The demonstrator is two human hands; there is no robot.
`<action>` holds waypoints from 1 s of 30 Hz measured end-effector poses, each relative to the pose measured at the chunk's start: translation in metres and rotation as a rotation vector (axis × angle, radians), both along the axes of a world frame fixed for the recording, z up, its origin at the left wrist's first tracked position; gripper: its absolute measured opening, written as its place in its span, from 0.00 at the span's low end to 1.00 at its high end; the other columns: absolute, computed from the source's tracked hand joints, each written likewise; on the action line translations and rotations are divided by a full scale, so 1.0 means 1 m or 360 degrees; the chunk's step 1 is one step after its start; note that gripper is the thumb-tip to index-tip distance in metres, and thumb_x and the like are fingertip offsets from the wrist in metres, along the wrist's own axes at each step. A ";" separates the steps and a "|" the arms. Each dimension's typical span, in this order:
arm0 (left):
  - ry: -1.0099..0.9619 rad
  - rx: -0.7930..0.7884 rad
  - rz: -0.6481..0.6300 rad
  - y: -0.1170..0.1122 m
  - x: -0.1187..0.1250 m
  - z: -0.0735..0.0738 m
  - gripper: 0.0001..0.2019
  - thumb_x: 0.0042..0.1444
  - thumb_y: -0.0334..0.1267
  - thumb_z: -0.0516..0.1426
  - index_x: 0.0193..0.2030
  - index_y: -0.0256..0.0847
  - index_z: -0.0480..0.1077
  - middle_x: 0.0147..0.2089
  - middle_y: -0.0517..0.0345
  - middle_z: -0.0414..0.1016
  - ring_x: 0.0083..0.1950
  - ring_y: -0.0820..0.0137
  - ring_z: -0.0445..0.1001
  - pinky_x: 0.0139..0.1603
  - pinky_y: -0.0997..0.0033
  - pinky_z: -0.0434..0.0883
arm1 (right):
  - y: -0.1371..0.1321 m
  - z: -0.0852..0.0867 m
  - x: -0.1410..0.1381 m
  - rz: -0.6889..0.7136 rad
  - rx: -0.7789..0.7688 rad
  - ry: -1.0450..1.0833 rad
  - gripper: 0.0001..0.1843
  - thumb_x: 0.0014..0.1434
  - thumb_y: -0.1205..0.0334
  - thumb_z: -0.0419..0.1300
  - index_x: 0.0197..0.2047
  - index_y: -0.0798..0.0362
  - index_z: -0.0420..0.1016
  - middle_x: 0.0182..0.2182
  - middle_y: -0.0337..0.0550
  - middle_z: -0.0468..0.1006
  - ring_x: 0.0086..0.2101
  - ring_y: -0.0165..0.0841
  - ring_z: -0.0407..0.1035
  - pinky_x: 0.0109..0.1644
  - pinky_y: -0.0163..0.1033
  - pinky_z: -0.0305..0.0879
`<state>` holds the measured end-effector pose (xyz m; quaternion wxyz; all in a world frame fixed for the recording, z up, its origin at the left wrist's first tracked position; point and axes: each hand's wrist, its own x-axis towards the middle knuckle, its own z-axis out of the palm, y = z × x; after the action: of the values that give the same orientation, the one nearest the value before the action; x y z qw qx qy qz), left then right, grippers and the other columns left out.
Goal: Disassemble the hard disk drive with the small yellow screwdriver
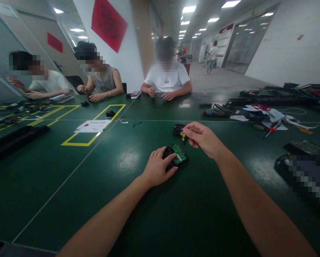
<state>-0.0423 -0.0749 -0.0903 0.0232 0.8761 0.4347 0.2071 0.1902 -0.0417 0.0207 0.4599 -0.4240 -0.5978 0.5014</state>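
Note:
In the head view a hard drive (179, 158) with a green circuit board lies flat on the dark green table (138, 207). My left hand (157, 167) grips it from the left, fingers spread across its top and edges, covering part of it. Between the closed fingertips of my right hand (201, 138) is a small screwdriver (184, 137) with a yellow and black handle. Its shaft points down at the right part of the board; whether the tip sits in a screw is too small to tell. Just behind lies a second black hard drive (177, 130), partly hidden by my right hand.
To the right lie a red-handled screwdriver (271, 130), cables, a white cloth (267, 112) and dark electronics (309, 150). A long black bar (18, 142) lies left. Paper (92, 126) sits within a yellow taped outline. A person (166, 80) and two others sit across the table.

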 end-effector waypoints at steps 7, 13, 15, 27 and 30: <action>0.0016 0.0012 -0.0018 0.004 0.004 -0.001 0.29 0.65 0.56 0.59 0.70 0.52 0.69 0.73 0.42 0.59 0.72 0.45 0.61 0.68 0.39 0.63 | 0.002 0.004 0.005 0.0011 -0.0065 -0.0005 0.14 0.63 0.51 0.64 0.46 0.50 0.80 0.48 0.48 0.83 0.25 0.26 0.65 0.22 0.34 0.55; 0.0008 -0.0007 -0.0097 0.013 0.006 0.002 0.28 0.65 0.55 0.59 0.69 0.51 0.69 0.73 0.42 0.60 0.72 0.45 0.61 0.69 0.39 0.62 | 0.002 0.005 0.009 -0.0179 0.0033 -0.0184 0.12 0.58 0.52 0.69 0.37 0.50 0.77 0.31 0.41 0.78 0.25 0.28 0.63 0.24 0.34 0.55; 0.0015 -0.0018 -0.0136 0.017 0.007 0.004 0.28 0.65 0.55 0.59 0.69 0.51 0.69 0.73 0.42 0.60 0.73 0.46 0.61 0.69 0.40 0.62 | 0.001 0.006 0.010 -0.0211 0.0061 -0.0217 0.11 0.58 0.52 0.69 0.39 0.50 0.78 0.28 0.39 0.75 0.24 0.28 0.62 0.24 0.34 0.55; -0.0008 0.0005 -0.0176 0.022 0.009 -0.002 0.28 0.68 0.59 0.54 0.70 0.51 0.69 0.73 0.41 0.60 0.72 0.46 0.61 0.70 0.41 0.61 | 0.002 0.005 0.010 -0.0021 -0.0111 -0.0091 0.13 0.63 0.53 0.62 0.40 0.53 0.82 0.41 0.48 0.83 0.26 0.28 0.67 0.26 0.35 0.60; 0.0000 0.0012 -0.0158 0.022 0.009 -0.003 0.28 0.68 0.58 0.54 0.70 0.51 0.69 0.73 0.41 0.59 0.72 0.46 0.61 0.70 0.41 0.61 | 0.002 0.006 0.012 -0.0005 -0.0062 -0.0169 0.12 0.62 0.52 0.65 0.40 0.52 0.82 0.37 0.44 0.81 0.25 0.27 0.65 0.25 0.34 0.57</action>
<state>-0.0329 -0.0525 -0.0935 0.0302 0.8968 0.3898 0.2073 0.2019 -0.0398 0.0263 0.4200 -0.4599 -0.6108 0.4890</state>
